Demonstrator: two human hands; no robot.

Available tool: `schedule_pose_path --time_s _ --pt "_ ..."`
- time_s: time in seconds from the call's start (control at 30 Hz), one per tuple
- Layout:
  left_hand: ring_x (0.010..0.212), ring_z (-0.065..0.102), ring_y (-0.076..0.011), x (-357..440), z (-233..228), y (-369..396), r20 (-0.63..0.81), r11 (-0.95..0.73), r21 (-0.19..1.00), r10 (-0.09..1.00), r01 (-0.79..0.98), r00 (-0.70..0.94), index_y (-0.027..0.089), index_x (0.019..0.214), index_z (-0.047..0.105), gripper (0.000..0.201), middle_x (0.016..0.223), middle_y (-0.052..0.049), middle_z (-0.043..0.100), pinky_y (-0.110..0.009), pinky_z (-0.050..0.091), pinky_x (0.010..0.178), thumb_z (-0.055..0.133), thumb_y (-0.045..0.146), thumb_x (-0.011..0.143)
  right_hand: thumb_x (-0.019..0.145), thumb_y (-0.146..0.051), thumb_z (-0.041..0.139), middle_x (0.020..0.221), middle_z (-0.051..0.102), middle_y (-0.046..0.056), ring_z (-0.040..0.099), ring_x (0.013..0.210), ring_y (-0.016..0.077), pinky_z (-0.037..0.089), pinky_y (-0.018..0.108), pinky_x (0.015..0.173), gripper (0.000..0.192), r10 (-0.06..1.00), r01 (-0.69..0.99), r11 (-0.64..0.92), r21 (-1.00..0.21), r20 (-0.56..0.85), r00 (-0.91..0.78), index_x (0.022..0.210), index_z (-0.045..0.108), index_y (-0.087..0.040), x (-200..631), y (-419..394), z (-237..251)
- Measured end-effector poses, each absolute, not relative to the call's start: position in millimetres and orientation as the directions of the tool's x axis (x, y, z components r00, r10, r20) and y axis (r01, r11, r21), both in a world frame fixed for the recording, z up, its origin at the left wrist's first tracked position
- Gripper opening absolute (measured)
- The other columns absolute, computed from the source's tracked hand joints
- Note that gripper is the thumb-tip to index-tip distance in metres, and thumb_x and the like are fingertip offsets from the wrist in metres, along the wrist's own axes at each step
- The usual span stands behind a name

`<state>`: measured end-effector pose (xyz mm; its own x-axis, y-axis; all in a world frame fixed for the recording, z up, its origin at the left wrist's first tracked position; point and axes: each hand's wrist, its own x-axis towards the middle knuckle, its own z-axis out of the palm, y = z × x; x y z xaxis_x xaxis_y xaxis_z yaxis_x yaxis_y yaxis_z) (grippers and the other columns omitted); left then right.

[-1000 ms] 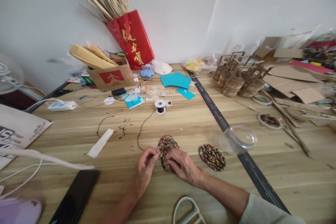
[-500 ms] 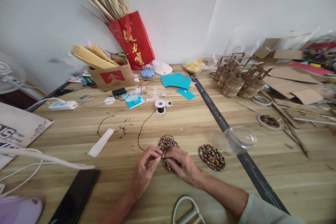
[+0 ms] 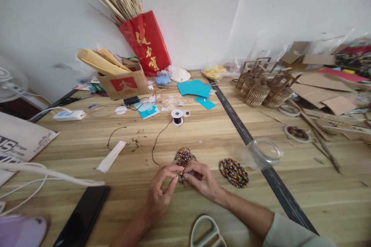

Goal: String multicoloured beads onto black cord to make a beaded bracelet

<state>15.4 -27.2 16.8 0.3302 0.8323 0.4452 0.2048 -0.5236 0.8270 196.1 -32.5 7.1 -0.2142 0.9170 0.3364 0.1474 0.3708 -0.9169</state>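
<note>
Several small multicoloured beads lie strung in a heap [image 3: 184, 156] just beyond my fingertips, and a short tail of them hangs between my hands. My left hand [image 3: 162, 187] is bent at the fingers, with thumb and forefinger at a thin black cord [image 3: 154, 146] near the beads. From the right, my right hand [image 3: 204, 180] pinches the cord beside the beads; its fingertips hide the exact spot. Beyond the hands, the cord leads to a white-flanged spool [image 3: 177, 118]. A second coil of strung beads [image 3: 233, 173] rests to the right of my right hand.
Scissors [image 3: 206, 231] lie at the near edge, handles showing. A black phone [image 3: 82, 216] and a white paper strip [image 3: 111, 157] are on the left. A clear plastic jar [image 3: 266, 153] lies to the right. Small woven baskets [image 3: 256, 90] and cardboard [image 3: 321, 88] stand farther back.
My hands have shifted slightly at the beads; the left thumb and forefinger are farther apart. The right hand has moved a little away from the bead heap, uncovering more of it.
</note>
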Motion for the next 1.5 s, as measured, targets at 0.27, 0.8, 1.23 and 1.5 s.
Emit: schedule_pose_path --time_s 0.27,0.8,1.23,1.5 --pt "0.094 0.062 -0.0187 14.3 20.0 -30.0 0.479 -0.579 0.774 0.8 0.255 0.362 0.02 0.084 0.053 0.013 0.096 -0.007 0.07 -0.032 0.049 0.084 0.051 0.008 0.088 0.091 -0.037 0.055 0.067 0.058 0.002 0.051 0.063 0.0133 0.037 0.024 0.058 0.031 0.925 0.173 0.34 -0.924 0.295 -0.241 0.07 0.062 -0.015 195.0 -33.1 10.1" --pt "0.092 0.061 -0.0171 14.5 19.0 -26.8 0.593 -0.703 0.667 0.701 0.246 0.397 0.019 0.087 0.054 0.019 0.094 -0.007 0.069 -0.031 0.049 0.083 0.051 0.0 0.084 0.09 -0.026 0.056 0.066 0.057 0.001 0.05 0.062 0.0119 0.037 0.022 0.057 0.021 0.922 0.254 0.366 -0.895 0.311 -0.232 0.073 0.063 -0.016 195.0 -33.4 5.0" --pt "0.08 0.061 -0.0146 18.7 19.3 -27.3 0.59 -0.678 0.706 0.723 0.206 0.359 0.019 0.083 0.053 0.019 0.08 -0.003 0.061 -0.025 0.05 0.075 0.051 0.0 0.082 0.088 -0.023 0.06 0.073 0.06 0.004 0.058 0.07 0.0149 0.045 0.025 0.062 0.01 0.887 0.21 0.454 -0.866 0.416 -0.202 0.082 0.066 -0.018 191.9 -37.0 -1.7" --pt "0.071 0.059 -0.0127 20.0 12.8 -28.2 0.35 -0.423 0.878 0.888 0.226 0.299 0.019 0.076 0.054 0.01 0.073 0.0 0.06 -0.02 0.048 0.069 0.055 0.013 0.084 0.089 -0.018 0.056 0.076 0.06 0.003 0.057 0.071 0.0144 0.045 0.025 0.062 0.008 0.858 0.205 0.504 -0.839 0.46 -0.229 0.087 0.064 -0.018 192.5 -37.5 1.0"
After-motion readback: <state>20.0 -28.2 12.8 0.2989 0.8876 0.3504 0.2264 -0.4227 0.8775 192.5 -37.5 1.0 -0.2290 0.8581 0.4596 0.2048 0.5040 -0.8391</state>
